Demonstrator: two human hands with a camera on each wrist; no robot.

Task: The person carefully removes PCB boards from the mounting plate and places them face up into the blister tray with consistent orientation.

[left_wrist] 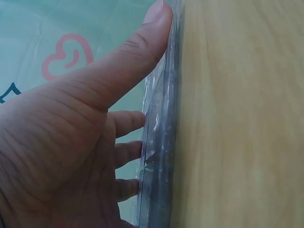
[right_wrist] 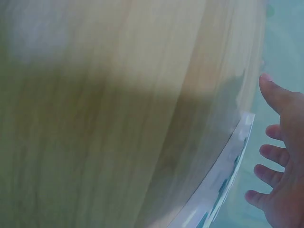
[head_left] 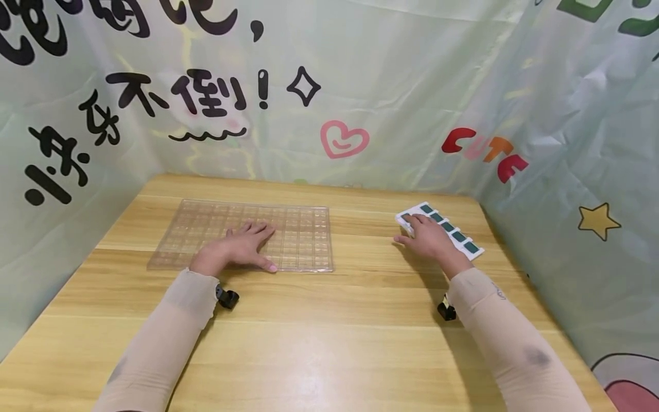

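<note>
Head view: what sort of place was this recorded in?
Probably a makeshift indoor recording booth, though the wider room is out of sight. A wood-grain table is enclosed at the back and both sides by printed sheeting, and small black wrist cameras sit at the person's cuffs.

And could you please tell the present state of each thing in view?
Clear tray: flat on the table; lidded or not, unclear.
White strip: flat, at an angle, green squares upward.
Left grip: fingers spread, touching the tray.
Right grip: above the strip, seemingly not touching.
Curtain: hanging, wrinkled.
</note>
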